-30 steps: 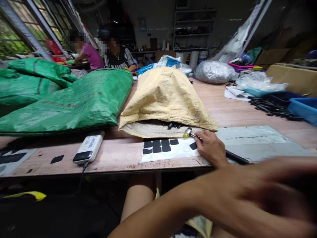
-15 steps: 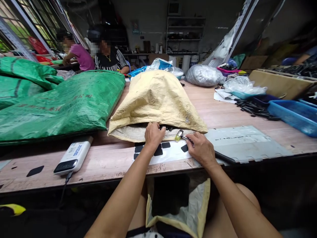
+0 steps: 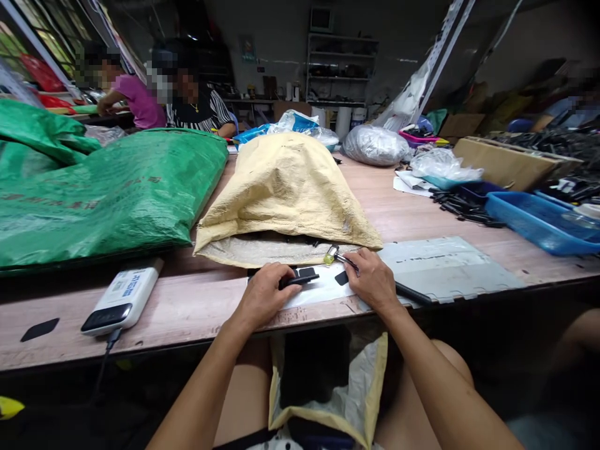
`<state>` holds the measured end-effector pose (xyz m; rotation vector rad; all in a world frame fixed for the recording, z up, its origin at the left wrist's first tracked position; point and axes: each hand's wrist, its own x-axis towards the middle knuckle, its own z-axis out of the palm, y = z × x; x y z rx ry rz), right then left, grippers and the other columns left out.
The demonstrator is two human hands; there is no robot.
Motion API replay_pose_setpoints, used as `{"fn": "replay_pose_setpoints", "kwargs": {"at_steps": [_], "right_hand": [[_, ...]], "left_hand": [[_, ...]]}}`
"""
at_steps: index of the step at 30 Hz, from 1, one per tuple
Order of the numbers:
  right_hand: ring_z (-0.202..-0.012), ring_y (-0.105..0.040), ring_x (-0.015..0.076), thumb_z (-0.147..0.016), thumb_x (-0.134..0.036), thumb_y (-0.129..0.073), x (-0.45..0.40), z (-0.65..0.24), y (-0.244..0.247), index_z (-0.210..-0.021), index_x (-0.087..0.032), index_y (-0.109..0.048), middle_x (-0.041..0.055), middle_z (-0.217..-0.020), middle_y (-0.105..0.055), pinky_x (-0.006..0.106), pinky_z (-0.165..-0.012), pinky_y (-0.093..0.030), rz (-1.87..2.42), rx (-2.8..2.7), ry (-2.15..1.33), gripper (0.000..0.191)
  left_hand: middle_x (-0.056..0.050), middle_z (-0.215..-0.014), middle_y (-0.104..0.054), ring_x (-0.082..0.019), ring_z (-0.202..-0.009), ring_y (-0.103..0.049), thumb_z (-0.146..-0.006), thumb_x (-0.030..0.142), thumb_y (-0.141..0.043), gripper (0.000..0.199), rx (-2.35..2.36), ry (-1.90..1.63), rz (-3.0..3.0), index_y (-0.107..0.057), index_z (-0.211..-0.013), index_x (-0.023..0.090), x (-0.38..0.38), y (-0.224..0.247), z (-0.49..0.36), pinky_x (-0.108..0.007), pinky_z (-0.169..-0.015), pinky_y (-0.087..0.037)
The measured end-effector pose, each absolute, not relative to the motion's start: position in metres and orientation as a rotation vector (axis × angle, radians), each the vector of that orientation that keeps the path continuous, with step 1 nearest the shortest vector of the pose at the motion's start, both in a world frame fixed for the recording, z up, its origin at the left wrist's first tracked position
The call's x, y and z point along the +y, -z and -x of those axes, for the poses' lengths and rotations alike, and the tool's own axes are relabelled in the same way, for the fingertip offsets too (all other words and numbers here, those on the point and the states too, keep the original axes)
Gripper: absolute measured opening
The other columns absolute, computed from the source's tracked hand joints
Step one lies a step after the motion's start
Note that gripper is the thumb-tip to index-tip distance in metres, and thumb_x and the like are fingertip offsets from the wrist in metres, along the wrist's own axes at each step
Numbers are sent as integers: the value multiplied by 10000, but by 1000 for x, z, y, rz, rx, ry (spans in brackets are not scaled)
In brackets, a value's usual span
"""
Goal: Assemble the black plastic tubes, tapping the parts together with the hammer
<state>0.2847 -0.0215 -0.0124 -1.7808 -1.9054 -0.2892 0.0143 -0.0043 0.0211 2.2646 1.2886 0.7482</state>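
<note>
My left hand (image 3: pixel 267 290) is closed on a thin black plastic piece (image 3: pixel 304 279), just in front of the yellow sack's mouth. My right hand (image 3: pixel 372 280) grips a small hammer (image 3: pixel 330 254) by its dark handle, which runs out behind the hand; the head has a metal middle and a yellowish end. The yellow woven sack (image 3: pixel 290 187) lies on the table with its mouth towards me, small black pieces just showing inside. Beneath my hands lies a white sheet (image 3: pixel 323 291) bearing black rounded patches.
A bulging green sack (image 3: pixel 107 194) lies at left, behind a white power bank (image 3: pixel 124 297) with a cable. A grey sheet (image 3: pixel 445 265) is on the right, near a blue tray (image 3: pixel 529 222) and loose black pieces (image 3: pixel 464 206). An open yellow sack (image 3: pixel 377 387) hangs below the table edge.
My left hand has come out of the yellow sack's mouth towards me, now with a black plastic piece in it. The right hand keeps the hammer. The view has shifted slightly right.
</note>
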Motion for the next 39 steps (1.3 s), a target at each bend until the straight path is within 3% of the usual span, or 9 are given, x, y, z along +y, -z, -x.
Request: {"fn": "replay_pose_setpoints", "kwargs": {"at_steps": [4,12,16,21,30,35,39], "right_hand": [[-954,-572,211,-942,-277,-548,-20,-287,14,-1177,-260,-678,50,-988,-645,316,-832,-441,1719,-1929,236,268],[-1012,-621,225,-958,-241,-503,-25,-285,-1,-1185,-267,-682,53,-1055,-678,345,-833,-495,1704,-1896,126,290],[-1034,-641,204,-977,-265,-493,-48,-260,-20,-1296,-266,-625,57,-1137,-685,343,-898,-514,1446,-1810,-113,346],[-1003,-648,196,-986,-244,-483,-70,-225,-32,-1243,-264,-654,55,-1076,-697,336,-886,-520,1288,-1868,-361,310],[-837,-633,173,-980,-195,-468,-77,-208,-24,-1286,-302,-635,29,-929,-655,284,-754,-504,1426,-2011,-212,365],[-937,-636,183,-999,-232,-455,-77,-217,-26,-1314,-300,-619,39,-1018,-666,299,-828,-497,1438,-1910,-179,362],[-895,-637,179,-990,-230,-462,-79,-220,-23,-1286,-296,-636,30,-982,-663,294,-783,-496,1482,-1944,-212,350]], "left_hand": [[-8,-914,-660,-185,-875,-586,-819,268,-712,103,1243,-807,-2225,-687,-911,227,-7,-4,-13,-286,-774,-439],[11,-891,-660,-170,-844,-577,-767,235,-758,152,1198,-821,-2142,-688,-902,221,-4,-1,-10,-278,-756,-430],[17,-872,-664,-169,-835,-575,-726,225,-783,177,1224,-816,-2105,-693,-878,216,-4,-1,-12,-275,-749,-427],[22,-848,-665,-165,-820,-576,-692,212,-808,180,1236,-820,-2026,-702,-838,211,-3,2,-12,-270,-732,-425],[24,-786,-621,-165,-798,-558,-679,218,-828,173,1256,-815,-2041,-717,-811,208,-1,2,-14,-269,-718,-418],[24,-818,-657,-164,-816,-568,-676,196,-815,181,1255,-812,-2021,-723,-831,214,-3,1,-14,-274,-736,-417],[18,-807,-653,-165,-808,-571,-682,199,-793,160,1269,-817,-2023,-721,-824,210,-3,1,-15,-278,-733,-418]]}}
